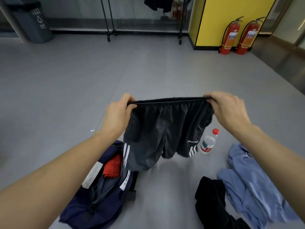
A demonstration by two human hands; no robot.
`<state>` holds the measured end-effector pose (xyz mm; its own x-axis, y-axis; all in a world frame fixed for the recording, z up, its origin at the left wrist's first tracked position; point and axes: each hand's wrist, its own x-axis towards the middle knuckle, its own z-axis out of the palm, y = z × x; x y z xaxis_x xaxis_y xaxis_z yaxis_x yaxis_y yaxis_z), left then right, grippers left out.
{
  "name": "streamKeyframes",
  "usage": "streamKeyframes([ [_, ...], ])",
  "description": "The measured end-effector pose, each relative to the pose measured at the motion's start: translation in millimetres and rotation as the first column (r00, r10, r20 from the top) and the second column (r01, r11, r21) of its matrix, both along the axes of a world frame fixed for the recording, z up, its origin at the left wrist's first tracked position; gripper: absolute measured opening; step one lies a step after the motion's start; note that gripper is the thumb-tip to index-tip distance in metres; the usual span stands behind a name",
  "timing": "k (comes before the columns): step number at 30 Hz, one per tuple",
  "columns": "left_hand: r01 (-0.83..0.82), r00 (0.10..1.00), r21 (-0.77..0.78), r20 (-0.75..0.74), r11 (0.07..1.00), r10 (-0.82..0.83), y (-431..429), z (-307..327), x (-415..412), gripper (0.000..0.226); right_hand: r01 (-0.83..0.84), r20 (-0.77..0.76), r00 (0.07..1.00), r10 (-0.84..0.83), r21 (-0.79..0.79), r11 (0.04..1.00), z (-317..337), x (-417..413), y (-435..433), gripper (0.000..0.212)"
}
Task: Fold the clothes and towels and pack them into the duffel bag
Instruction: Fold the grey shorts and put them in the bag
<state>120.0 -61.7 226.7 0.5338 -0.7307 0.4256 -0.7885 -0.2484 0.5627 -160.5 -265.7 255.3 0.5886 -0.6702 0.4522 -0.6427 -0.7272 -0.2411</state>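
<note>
The dark grey athletic shorts with white side stripes (165, 129) hung in mid-air, stretched wide by the waistband; the left hand (118, 113) pinched the left end of the elastic, fingers curled over it; the right hand (229, 109) gripped the right end the same way; both legs dangled free above the grey floor (66, 96). Below and to the left, the navy fabric duffel bag (99, 210) lay open on the floor, a folded red garment (112, 167) tucked inside and a white label (92, 174) by the opening; one striped leg hung just over the bag's far edge. A clear plastic water bottle with a red cap (208, 143) stood just right of the shorts; nearer, a crumpled light blue shirt (247, 192) sprawled on the floor, a black garment (212, 200) bunched against its left side. Far back, two red fire extinguishers (230, 37) stood by a yellow wall (214, 19).
</note>
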Motion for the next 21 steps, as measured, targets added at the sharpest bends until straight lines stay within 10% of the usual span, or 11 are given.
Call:
streamKeyframes([
  [12,0.096,0.99,0.304,-0.129,0.948,-0.059,99,-239,-79,0.021,-0.085,-0.186,0.971,0.149,0.316,0.945,-258,-101,86,0.034],
  [21,0.173,0.927,0.755,0.093,0.633,-0.364,198,-409,-123,0.04,-0.151,-0.354,0.823,0.444,0.617,0.772,-440,-155,184,0.039],
])
